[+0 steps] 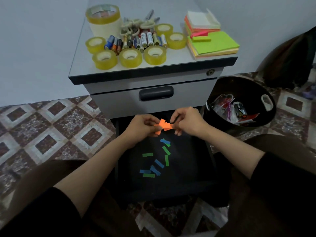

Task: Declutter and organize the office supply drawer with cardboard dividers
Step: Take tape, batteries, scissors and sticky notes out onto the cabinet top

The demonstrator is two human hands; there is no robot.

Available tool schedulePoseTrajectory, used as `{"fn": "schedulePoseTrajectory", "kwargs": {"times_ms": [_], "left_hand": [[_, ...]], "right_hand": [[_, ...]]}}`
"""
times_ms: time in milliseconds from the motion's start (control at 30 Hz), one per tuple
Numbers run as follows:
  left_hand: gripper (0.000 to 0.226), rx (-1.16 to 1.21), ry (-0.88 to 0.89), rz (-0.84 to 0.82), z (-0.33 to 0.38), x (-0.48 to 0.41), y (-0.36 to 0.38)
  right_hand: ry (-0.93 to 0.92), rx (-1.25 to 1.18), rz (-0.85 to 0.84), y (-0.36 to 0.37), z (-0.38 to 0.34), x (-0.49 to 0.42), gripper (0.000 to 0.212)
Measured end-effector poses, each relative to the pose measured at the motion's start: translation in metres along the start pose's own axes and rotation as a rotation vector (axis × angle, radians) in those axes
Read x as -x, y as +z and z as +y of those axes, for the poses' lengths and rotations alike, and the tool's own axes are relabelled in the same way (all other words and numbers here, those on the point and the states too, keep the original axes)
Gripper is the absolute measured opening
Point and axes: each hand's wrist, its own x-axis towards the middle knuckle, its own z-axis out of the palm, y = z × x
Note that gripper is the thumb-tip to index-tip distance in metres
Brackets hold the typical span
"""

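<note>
- Forearms come in from the bottom corners, dark sleeves pushed up, both hands meeting over the far end of the open drawer [201, 165].
- Drawer is pulled out at the bottom of a grey cabinet [119, 100]; dark floor inside, with loose blue and green paper strips [156, 165] scattered across the middle.
- Left hand [142, 128]: fingers curled in, thumb and fingertips pinched on a bunch of orange paper strips [163, 127], held above the drawer.
- Right hand [187, 123]: fingers curled, thumb and forefinger pinched on a small dark item touching the orange bunch; can't tell what it is.
- Cabinet top [179, 56], white with a dark edge, holds the sorted stuff:
  - big tape roll [103, 19] at back left, six small yellow tape rolls [130, 58] ringing the pile
  - batteries [136, 41] lying in a row between the small rolls
  - scissors [145, 22] behind the batteries
  - stacked sticky notes [213, 42] on the right side, green pad on top in front, white and orange stack behind.
- Closed drawer above the open one, dark recessed handle [156, 93]; lock [210, 72] at upper right.
- Black bin [239, 86] on the floor just right of the cabinet, wrappers and scraps inside.
- Floor: patterned diamond tiles [56, 127], brown and white. Plain pale wall behind.
</note>
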Motion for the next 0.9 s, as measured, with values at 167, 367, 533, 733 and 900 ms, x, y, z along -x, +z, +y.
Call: {"fn": "schedulePoseTrajectory", "kwargs": {"times_ms": [167, 367, 533, 733, 900], "left_hand": [[0.015, 0.005, 0.038, 0.083, 0.005, -0.012, 0.0], [0.017, -0.048, 0.099, 0.161, 0.01, -0.018, -0.006], [0.018, -0.122, 0.139, 0.192, 0.008, -0.02, -0.007], [0.014, -0.305, 0.305, 0.221, 0.009, -0.016, -0.004], [0.019, -0.512, 0.502, 0.277, 0.007, -0.018, -0.004]], "right_hand": [[0.108, -0.245, -0.027, 0.007, -0.007, -0.012, 0.024], [0.135, -0.499, -0.103, 0.004, -0.015, -0.015, 0.021], [0.13, -0.616, -0.155, -0.003, -0.018, -0.018, 0.007], [0.1, -0.528, -0.112, -0.004, -0.015, -0.017, 0.007], [0.097, -0.501, -0.11, -0.007, -0.016, -0.015, 0.016]]}}
